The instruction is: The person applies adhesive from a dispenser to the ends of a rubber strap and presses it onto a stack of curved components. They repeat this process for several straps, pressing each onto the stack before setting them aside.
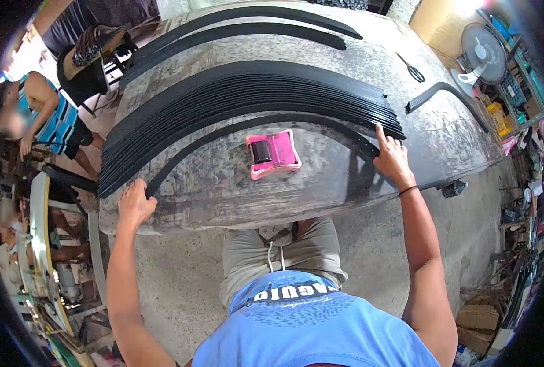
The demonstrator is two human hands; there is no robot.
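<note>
A thin black curved strip (255, 122) arches over the table in front of a thick stack of similar black strips (241, 92). At its left end, my left hand (136, 204) has the tip between thumb and fingers, close to the table's front edge. My right hand (394, 161), with a dark band at its wrist, is at the strip's other end, which runs in between thumb and index finger. Its index finger reaches out to the right end of the stack. Under the arch lies a pink tray-like holder (284, 148) with a black block (261, 152) on it.
More black curved strips (247, 27) lie at the table's far side. Scissors (415, 72) and another bent strip (434, 92) are at the right, near a fan (483, 52). At the left a person in a striped blue top (58, 116) sits beyond the table (235, 211).
</note>
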